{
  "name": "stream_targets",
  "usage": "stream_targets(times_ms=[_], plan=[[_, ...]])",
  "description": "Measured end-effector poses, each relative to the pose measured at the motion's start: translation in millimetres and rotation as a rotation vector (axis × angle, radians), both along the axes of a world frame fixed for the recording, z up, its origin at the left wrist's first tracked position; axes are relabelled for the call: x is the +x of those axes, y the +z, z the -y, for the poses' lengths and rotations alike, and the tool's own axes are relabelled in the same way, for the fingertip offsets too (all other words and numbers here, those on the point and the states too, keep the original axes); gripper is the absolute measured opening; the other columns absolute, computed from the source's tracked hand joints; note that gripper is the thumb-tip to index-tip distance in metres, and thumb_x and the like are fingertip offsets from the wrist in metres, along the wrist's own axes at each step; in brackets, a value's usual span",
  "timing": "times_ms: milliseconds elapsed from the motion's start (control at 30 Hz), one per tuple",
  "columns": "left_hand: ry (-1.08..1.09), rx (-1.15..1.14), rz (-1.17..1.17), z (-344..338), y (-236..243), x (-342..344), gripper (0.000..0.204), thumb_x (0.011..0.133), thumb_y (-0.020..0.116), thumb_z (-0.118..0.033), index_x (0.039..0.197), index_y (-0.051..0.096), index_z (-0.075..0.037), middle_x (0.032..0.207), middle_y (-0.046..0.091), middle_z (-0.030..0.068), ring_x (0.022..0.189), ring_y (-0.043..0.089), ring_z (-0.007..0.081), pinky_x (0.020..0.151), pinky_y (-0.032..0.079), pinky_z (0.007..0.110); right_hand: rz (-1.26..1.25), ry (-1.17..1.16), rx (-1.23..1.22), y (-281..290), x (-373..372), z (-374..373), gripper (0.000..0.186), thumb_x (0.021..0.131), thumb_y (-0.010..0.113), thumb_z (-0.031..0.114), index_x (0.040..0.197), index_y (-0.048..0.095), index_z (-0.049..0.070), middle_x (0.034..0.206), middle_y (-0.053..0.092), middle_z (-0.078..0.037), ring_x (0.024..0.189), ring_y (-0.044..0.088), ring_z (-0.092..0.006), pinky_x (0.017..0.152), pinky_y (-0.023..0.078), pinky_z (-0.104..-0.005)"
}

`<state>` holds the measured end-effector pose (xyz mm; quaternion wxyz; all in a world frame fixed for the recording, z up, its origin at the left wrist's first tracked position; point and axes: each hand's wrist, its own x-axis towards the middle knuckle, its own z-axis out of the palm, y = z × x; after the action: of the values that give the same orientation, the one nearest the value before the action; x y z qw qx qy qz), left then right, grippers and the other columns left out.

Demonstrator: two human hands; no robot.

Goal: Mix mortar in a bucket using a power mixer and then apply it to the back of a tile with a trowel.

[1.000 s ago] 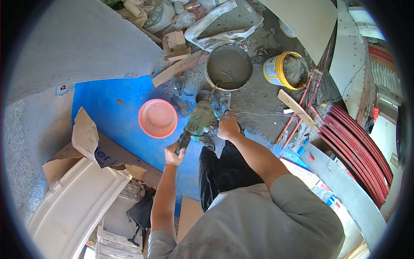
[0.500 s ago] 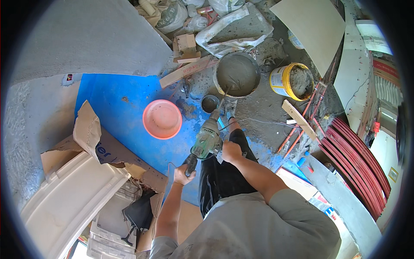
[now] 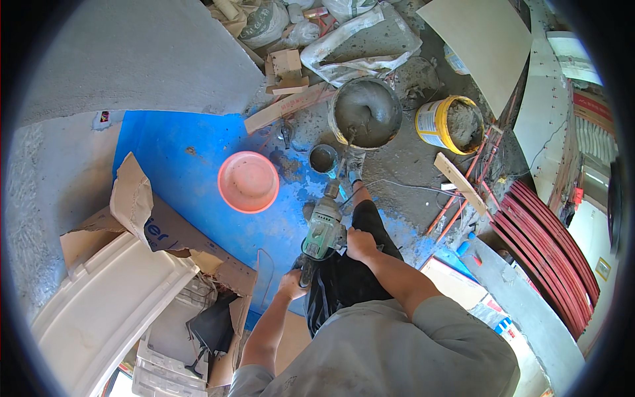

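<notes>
A green mixer drill (image 3: 323,230) is held low in front of my legs, its shaft reaching toward a bucket of grey mortar (image 3: 377,109), which shows a swirl on its surface. My left hand (image 3: 291,284) grips the drill's dark rear handle. My right hand (image 3: 360,245) is closed around the side handle at the drill's right. A small container of dark liquid (image 3: 323,160) stands beside the large bucket, near my foot. Left of it, a pink basin (image 3: 248,182) sits on the blue floor covering (image 3: 159,139).
Torn cardboard (image 3: 132,198) and white plastic panels (image 3: 112,284) lie at lower left. A yellow bucket (image 3: 430,122), a wooden strip (image 3: 456,178), orange pipes and red hoses (image 3: 549,258) are at right. Bags (image 3: 350,46) crowd the far side. A thin cable runs along the floor.
The drill and both hands have moved down and toward my body, slightly rightward. The mortar's surface now shows a pronounced swirl, and the small dark container is uncovered compared with the earliest view.
</notes>
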<state>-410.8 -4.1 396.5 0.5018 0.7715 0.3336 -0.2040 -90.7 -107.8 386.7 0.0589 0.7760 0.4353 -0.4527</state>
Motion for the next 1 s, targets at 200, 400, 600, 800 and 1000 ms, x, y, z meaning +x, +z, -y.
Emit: stream_targets(times_ms=[200, 400, 600, 800, 1000], plan=[[0.138, 0.015, -0.169, 34, -26, -33, 0.02, 0.079, 0.077, -0.022, 0.088, 0.07, -0.006, 0.095, 0.071, 0.0213, 0.096, 0.069, 0.0468, 0.084, 0.057, 0.055, -0.074, -0.018, -0.024, -22, -26, 7, 0.039, 0.074, 0.08, 0.012, 0.107, 0.064, -0.003, 0.094, 0.074, -0.022, 0.091, 0.076, -0.0403, 0.077, 0.062, -0.0515], [0.182, 0.036, -0.095, 35, -30, -30, 0.016, 0.08, 0.077, -0.017, 0.089, 0.07, -0.005, 0.098, 0.069, 0.0227, 0.101, 0.065, 0.0476, 0.089, 0.053, 0.056, -0.056, -0.014, -0.047, -28, -25, 11, 0.041, 0.075, 0.081, 0.013, 0.109, 0.064, -0.002, 0.097, 0.074, -0.022, 0.09, 0.076, -0.0403, 0.077, 0.062, -0.052], [0.11, -0.009, -0.175, 35, -29, -31, 0.017, 0.082, 0.075, -0.017, 0.094, 0.071, -0.006, 0.104, 0.069, 0.0199, 0.109, 0.064, 0.0451, 0.096, 0.051, 0.054, -0.053, -0.004, -0.073, -25, -28, 2, 0.041, 0.074, 0.081, 0.013, 0.109, 0.064, -0.002, 0.098, 0.074, -0.022, 0.091, 0.076, -0.0404, 0.078, 0.062, -0.0516], [0.046, 0.046, -0.206, 37, -32, -36, 0.023, 0.084, 0.072, -0.015, 0.106, 0.076, -0.009, 0.119, 0.069, 0.015, 0.125, 0.06, 0.0367, 0.11, 0.044, 0.049, -0.053, -0.024, -0.037, -18, -32, 1, 0.04, 0.074, 0.08, 0.012, 0.108, 0.064, -0.002, 0.097, 0.074, -0.022, 0.091, 0.076, -0.0408, 0.079, 0.062, -0.0516], [-0.01, 0.033, -0.26, 34, -17, -31, 0.025, 0.085, 0.069, -0.016, 0.108, 0.077, -0.009, 0.122, 0.07, 0.0125, 0.128, 0.059, 0.0339, 0.112, 0.043, 0.048, -0.056, -0.026, -0.059, -8, -33, -1, 0.038, 0.076, 0.078, 0.012, 0.109, 0.064, -0.002, 0.099, 0.076, -0.023, 0.094, 0.076, -0.0408, 0.081, 0.061, -0.0513]])
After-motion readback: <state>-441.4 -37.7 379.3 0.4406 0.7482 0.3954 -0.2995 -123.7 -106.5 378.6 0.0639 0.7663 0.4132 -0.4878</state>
